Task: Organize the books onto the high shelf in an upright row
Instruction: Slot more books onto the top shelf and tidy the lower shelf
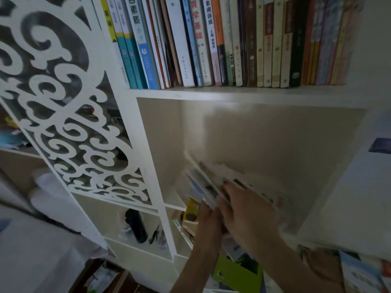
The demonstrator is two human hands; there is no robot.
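Inside the open white cubby (pixel 254 132), directly below the high white shelf board (pixel 232 93) carrying a full upright row of paperback books (pixel 211 41), a blurred stack of thin pale books (pixel 213 182) leans tilted against the cubby's back. The left hand (pixel 208 216) supports the stack's near lower edge and the right hand (pixel 247 210) lies on its cover, fingers loosely spread; exact grip cannot be told. Square the spines, clamp from both sides, then lift clear of the shelf board before raising.

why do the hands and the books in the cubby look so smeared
Head view: motion blur smears both hands and the leaning books they handle; the upright row above stays fairly sharp. Light is dim, and the wide lens bends the shelf edge.
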